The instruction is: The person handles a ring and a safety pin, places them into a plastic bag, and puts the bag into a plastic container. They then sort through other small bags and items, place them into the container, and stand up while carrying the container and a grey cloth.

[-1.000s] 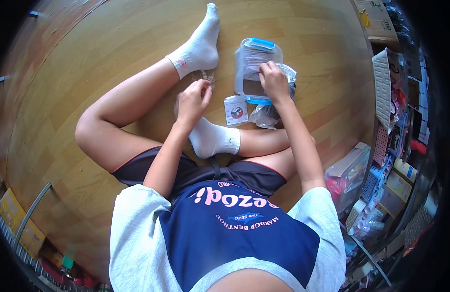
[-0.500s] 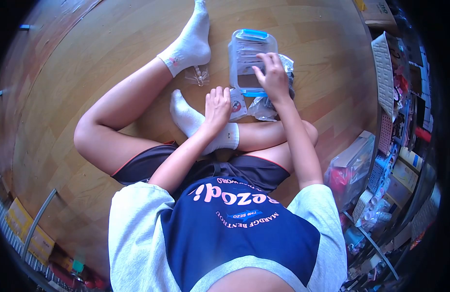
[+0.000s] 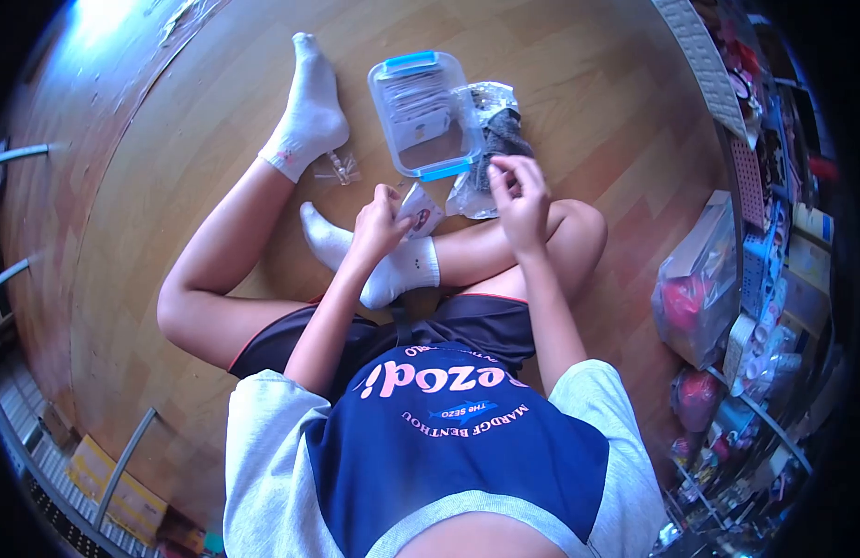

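Note:
My left hand (image 3: 379,226) is closed on the edge of a small white card (image 3: 419,213) with a dark and red print, held above my ankle. My right hand (image 3: 523,197) hangs in the air above my shin, its fingers loosely bent and the thumb apart, with nothing visible in it. Just beyond it lies a clear plastic bag (image 3: 463,198) with a dark grey item (image 3: 507,135) partly inside. A clear plastic box (image 3: 382,116) with blue clips stands farther forward. White cards or packets (image 3: 417,96) are stacked in its far part.
A small clear packet (image 3: 337,169) lies beside my foot on the wooden floor (image 3: 235,84). To the right are a large clear bag (image 3: 698,288) with red contents and crowded shelves. A metal rail (image 3: 125,465) and yellow box (image 3: 119,491) stand at lower left.
My right hand has left the space over the box, moving right and back toward me, its fingers more bent. My left hand has lifted the card and tilted it. The view has shifted.

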`<act>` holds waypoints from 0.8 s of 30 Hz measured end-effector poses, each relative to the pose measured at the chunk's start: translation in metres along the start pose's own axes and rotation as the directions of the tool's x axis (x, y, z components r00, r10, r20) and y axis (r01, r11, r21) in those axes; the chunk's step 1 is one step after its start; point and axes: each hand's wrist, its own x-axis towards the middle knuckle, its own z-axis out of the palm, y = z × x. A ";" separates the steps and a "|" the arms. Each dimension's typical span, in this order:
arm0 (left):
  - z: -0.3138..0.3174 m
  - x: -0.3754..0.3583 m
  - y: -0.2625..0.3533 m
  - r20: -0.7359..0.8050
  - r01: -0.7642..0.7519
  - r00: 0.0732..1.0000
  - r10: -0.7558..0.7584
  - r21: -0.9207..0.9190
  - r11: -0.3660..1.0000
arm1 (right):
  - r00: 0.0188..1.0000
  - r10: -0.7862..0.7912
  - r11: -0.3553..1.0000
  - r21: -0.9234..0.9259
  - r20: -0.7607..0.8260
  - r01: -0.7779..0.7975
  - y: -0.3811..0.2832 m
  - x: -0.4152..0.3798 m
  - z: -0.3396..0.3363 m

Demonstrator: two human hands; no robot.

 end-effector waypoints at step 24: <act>-0.070 0.006 0.101 -0.100 -0.516 0.793 0.601 0.414 0.750 | 0.957 -0.291 0.886 0.381 0.009 0.266 0.008 0.017 -0.028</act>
